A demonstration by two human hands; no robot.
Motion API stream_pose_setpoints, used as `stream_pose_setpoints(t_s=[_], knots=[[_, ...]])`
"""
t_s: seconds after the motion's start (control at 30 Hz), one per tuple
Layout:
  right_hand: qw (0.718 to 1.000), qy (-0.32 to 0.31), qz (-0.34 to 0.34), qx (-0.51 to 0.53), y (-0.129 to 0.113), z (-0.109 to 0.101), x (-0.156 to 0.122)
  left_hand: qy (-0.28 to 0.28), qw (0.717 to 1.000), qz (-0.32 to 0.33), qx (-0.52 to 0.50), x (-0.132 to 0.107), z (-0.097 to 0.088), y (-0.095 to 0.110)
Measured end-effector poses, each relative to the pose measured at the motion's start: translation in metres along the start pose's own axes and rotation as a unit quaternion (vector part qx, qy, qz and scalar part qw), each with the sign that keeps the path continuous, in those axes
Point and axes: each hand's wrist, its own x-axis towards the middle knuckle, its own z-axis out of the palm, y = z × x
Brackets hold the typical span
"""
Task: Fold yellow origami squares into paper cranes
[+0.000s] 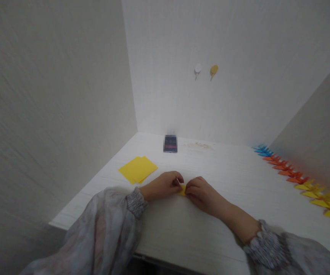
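Observation:
Between my two hands lies a small folded piece of yellow paper (182, 190), low over the white table. My left hand (167, 185) pinches its left end, thumb and fingers close together. From the other side, my right hand (202, 194) is closed on its right end, and its fingers hide part of the paper. The exact shape of the folds is too small to make out. Left of my left hand, a few flat sheets of yellow paper (136, 169) rest overlapping on the table.
A dark, blurred-out object (170, 144) stands near the back wall. Along the right side runs a row of folded paper figures (296, 177) in blue, orange and yellow. Two hooks (214, 70) are on the back wall. White panels enclose the white table (233, 175).

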Motion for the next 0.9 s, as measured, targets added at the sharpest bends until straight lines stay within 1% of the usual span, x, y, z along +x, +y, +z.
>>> stream_pose_setpoints(t_s=[0.13, 0.27, 0.4, 0.57, 0.8, 0.9], knots=[[1.000, 0.001, -0.004, 0.016, 0.000, -0.001, 0.001, 0.002, 1.000, -0.002, -0.022, 0.002, 0.002, -0.002], [1.000, -0.003, 0.004, 0.018, -0.001, 0.001, 0.002, 0.023, 0.999, -0.018, -0.016, 0.004, 0.006, -0.003], [1.000, 0.000, 0.005, 0.011, -0.002, 0.002, 0.003, 0.024, 0.998, -0.045, -0.044, 0.007, 0.009, -0.008], [1.000, -0.006, -0.001, 0.013, -0.004, 0.004, 0.003, 0.032, 0.996, -0.051, -0.062, 0.009, 0.012, -0.014], [0.999, 0.013, 0.037, 0.019, -0.001, 0.014, 0.002, 0.023, 0.995, -0.044, -0.084, 0.010, 0.013, -0.014], [0.998, 0.017, 0.068, 0.004, -0.001, 0.017, 0.003, 0.016, 0.995, -0.044, -0.089, 0.010, 0.012, -0.014]])
